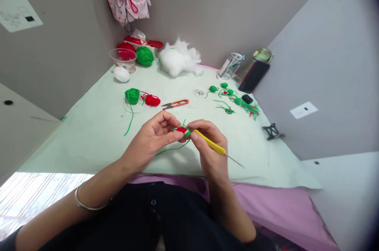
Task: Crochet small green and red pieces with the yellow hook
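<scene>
Near the front middle of the table, my left hand point(158, 132) pinches a small red, white and green crochet piece point(182, 130) between thumb and fingers. My right hand point(211, 140) is closed on a yellow-handled crochet hook point(211, 143), whose near end points down to the right. The hook's other end meets the right edge of the piece, where my fingertips partly hide it. A loose green yarn tail point(173, 149) hangs from the piece toward the left. Just beyond my hands lies a pair of orange-handled thread snips point(179, 103).
Green point(132, 95) and red yarn point(152, 100) lie at the left. Behind stand a clear tub point(129, 65) and white stuffing point(179, 59). Small green crochet pieces point(237, 101), a pen cup point(231, 67) and a leaning phone point(254, 76) are at the right.
</scene>
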Demonstrator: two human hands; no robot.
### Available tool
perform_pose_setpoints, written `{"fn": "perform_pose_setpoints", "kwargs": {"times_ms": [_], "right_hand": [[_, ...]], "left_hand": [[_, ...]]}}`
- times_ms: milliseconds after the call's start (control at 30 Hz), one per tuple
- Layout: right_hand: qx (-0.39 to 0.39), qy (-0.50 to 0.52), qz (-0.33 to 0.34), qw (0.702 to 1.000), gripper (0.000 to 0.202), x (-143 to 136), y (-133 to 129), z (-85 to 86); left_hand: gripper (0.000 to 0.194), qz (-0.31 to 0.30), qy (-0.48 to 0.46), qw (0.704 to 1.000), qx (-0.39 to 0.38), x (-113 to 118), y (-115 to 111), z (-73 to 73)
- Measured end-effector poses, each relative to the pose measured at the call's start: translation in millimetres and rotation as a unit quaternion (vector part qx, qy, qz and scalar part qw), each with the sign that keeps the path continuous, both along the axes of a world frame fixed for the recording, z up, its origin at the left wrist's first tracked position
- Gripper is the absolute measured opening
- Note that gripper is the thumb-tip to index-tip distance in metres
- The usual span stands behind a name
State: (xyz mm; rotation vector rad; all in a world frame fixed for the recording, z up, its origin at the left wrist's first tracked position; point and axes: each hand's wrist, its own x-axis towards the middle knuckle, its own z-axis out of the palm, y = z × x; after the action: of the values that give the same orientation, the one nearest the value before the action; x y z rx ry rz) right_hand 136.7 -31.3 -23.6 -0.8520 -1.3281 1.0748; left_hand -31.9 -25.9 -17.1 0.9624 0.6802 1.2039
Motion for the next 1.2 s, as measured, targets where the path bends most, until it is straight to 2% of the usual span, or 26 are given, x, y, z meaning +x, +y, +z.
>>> {"fn": "perform_pose_setpoints", "kwargs": {"times_ms": [133, 233, 333, 500, 667, 833, 967, 1100, 1200], "right_hand": [[0.049, -0.029, -0.036, 0.998, 0.006, 2.2, 0.5, 2.7], [0.101, -0.061, -0.059, 0.991, 0.012, 9.2, 3.0, 6.9], [0.121, -0.055, -0.068, 0.989, 0.014, 16.9, 6.6, 10.7], [0.100, -0.060, -0.008, 0.993, 0.014, 19.0, 8.7, 11.0], [0.064, -0.024, -0.031, 0.997, 0.007, 15.0, 8.7, 7.9], [0.046, 0.010, -0.018, 0.999, 0.009, 15.5, 9.9, 6.9], [0.049, 0.056, -0.070, 0.995, 0.011, 16.7, 10.8, 7.3], [0.079, 0.036, -0.154, 0.984, 0.011, 16.4, 9.5, 8.5], [0.070, 0.027, -0.122, 0.990, 0.012, 15.8, 8.3, 7.0]], "left_hand": [[0.019, -0.010, 0.021, 1.000, 0.002, -2.1, 1.7, -3.2], [0.019, -0.011, 0.064, 0.998, -0.002, -4.7, 1.2, -3.7], [0.018, -0.012, 0.097, 0.995, -0.006, -6.5, 0.3, -4.0], [0.013, -0.017, 0.058, 0.998, -0.003, -5.5, 2.1, -4.3], [0.011, -0.024, 0.011, 0.999, -0.022, -2.6, 3.5, -1.7], [0.015, -0.056, -0.013, 0.997, -0.055, -2.7, 2.7, 0.2], [0.016, -0.048, -0.029, 0.996, -0.065, -5.2, 3.4, -0.3], [0.015, -0.049, -0.040, 0.996, -0.069, -5.8, 4.2, -0.5], [0.015, -0.054, -0.049, 0.995, -0.073, -5.6, 3.5, -0.7]]}}
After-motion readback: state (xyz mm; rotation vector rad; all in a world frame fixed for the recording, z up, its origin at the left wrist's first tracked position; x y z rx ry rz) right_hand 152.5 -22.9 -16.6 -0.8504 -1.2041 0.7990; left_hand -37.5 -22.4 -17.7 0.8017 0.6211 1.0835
